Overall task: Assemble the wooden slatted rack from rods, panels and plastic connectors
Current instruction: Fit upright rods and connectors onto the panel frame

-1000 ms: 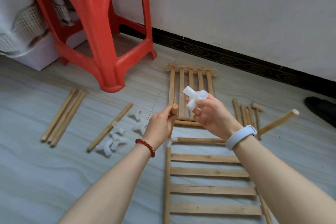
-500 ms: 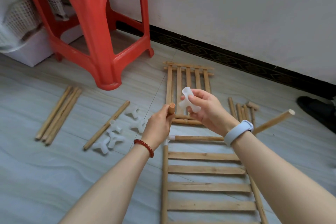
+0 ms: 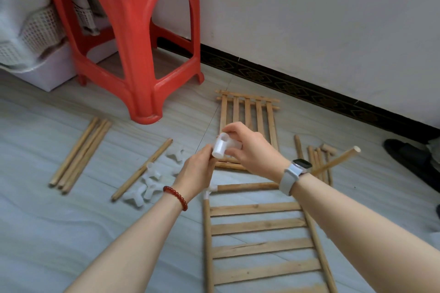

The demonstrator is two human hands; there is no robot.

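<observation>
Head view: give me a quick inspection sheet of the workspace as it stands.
Surface: grey floor, parts spread on it.
Job's things: white connector held up in both hands; near panel with a corner connector fitted; far panel flat; long rods; single rod; spare connectors; short rods.
Clutter: red stool, white basket, dark shoe.
Grippers: left hand and right hand grip the connector; rod under it hidden.
Cables: nothing seen.
Surroundings: white wall, dark skirting.

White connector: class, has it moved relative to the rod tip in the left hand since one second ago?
Yes. The connector has come down onto the rod tip.
</observation>
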